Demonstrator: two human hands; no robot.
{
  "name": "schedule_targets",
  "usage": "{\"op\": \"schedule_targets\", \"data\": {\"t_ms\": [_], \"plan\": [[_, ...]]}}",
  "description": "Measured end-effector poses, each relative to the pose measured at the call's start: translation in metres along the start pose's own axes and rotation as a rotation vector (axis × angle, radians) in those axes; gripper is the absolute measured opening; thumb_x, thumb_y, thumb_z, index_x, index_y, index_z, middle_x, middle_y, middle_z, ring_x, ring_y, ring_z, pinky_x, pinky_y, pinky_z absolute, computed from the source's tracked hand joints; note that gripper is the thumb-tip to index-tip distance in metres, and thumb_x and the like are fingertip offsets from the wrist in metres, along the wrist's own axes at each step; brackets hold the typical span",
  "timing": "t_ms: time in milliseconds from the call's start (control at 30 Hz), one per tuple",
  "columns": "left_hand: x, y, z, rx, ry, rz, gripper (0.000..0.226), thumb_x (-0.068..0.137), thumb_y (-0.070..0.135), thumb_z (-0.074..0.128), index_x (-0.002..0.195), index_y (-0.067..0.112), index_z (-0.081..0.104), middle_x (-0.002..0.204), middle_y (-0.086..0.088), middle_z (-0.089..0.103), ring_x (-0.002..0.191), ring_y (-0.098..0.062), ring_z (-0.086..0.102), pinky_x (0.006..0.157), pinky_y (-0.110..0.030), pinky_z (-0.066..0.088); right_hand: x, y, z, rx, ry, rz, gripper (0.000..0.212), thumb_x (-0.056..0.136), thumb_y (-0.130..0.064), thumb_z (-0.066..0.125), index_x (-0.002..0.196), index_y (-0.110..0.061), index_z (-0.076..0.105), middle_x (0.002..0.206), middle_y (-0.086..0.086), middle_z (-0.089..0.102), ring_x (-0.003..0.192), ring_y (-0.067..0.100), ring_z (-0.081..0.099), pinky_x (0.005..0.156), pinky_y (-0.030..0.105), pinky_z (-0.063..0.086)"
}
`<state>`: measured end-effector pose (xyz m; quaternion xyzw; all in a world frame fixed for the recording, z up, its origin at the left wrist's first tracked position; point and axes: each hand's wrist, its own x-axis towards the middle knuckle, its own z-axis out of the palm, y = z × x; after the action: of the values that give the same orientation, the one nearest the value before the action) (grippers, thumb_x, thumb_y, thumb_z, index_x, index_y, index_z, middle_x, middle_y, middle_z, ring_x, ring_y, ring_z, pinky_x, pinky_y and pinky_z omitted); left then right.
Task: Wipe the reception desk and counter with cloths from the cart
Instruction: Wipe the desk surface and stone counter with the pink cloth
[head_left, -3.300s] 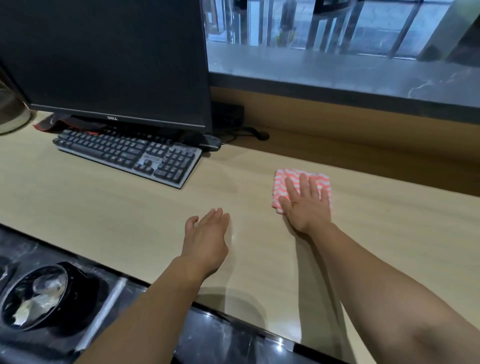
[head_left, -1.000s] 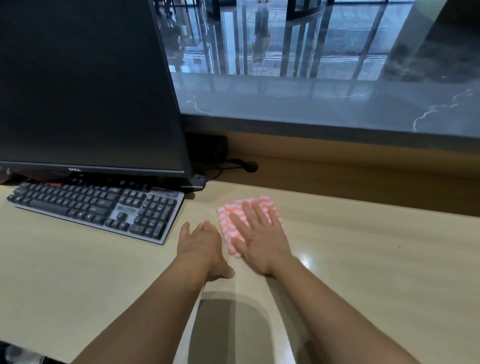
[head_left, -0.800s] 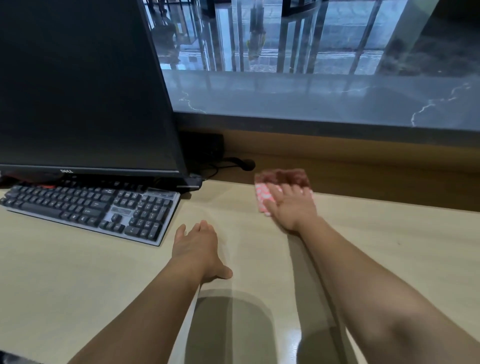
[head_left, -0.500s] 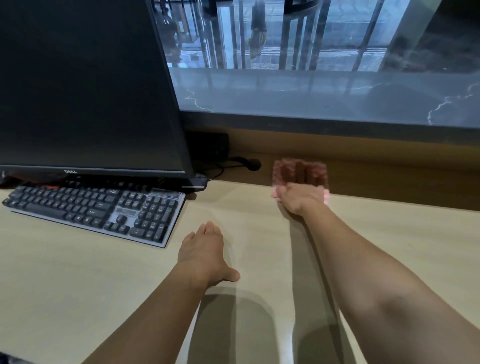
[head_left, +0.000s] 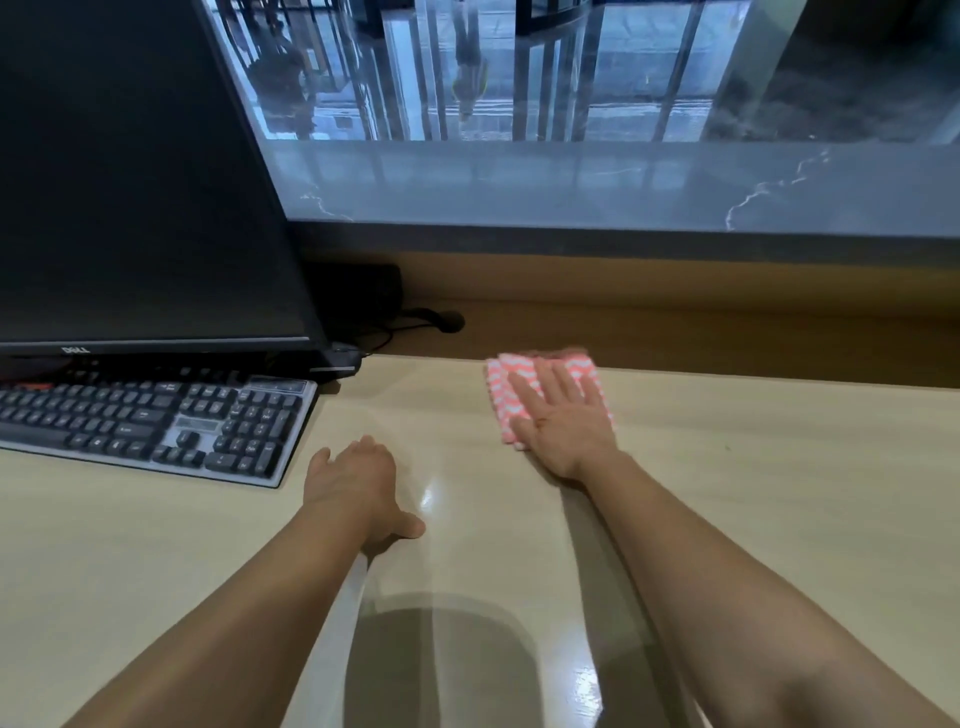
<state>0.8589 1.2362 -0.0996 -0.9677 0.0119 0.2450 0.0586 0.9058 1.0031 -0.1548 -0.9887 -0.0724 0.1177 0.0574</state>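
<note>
Desk (head_left: 753, 519): pale wood-grain top with a glossy sheen. Both forearms stretch out over it, and their shadows fall on the near part.
Left hand (head_left: 353, 488): palm down on the bare desk, just right of the keyboard's near corner. The fingers lie straight and close together and the thumb sticks out to the side. It holds nothing.
Right hand (head_left: 563, 431): farther out and flat, with the fingers straight and slightly fanned. It presses on the cloth from above and nothing is curled round it.
Cloth (head_left: 506, 400): pink with white zigzag stripes, folded into a rough rectangle. It lies flat on the desk near the far edge, close to the wooden upstand. The hand covers its right and near parts, the left strip and far corners show, and the far rim is blurred.
Keyboard (head_left: 156, 421): dark keys in a grey frame, at the left and angled. The key legends are too small to read.
Monitor (head_left: 130, 182): black with a dark screen, standing behind the keyboard. The lower bezel reads "DELL" (head_left: 76, 350).
Black box (head_left: 363, 296): sits behind the monitor, with thin cables running to a dark hole in the upstand.
Counter (head_left: 571, 187): raised grey stone ledge with white veins, beyond the upstand. Its surface is shiny and reflects railings and glass.
</note>
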Motion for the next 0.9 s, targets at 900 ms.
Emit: {"op": "schedule_targets", "data": {"t_ms": [900], "plan": [[-0.095,0.066,0.054,0.021,0.155,0.138,0.041,0.085,0.044,0.057,0.117,0.019,0.048,0.118,0.003,0.053,0.118,-0.017,0.051,0.109,-0.038,0.025,-0.124,-0.030,0.031,0.008,-0.032,-0.095,0.060,0.102,-0.051,0.015,0.153,-0.036,-0.012,0.158,0.000,-0.028,0.144,0.019,-0.030,0.113,0.042,-0.023]]}}
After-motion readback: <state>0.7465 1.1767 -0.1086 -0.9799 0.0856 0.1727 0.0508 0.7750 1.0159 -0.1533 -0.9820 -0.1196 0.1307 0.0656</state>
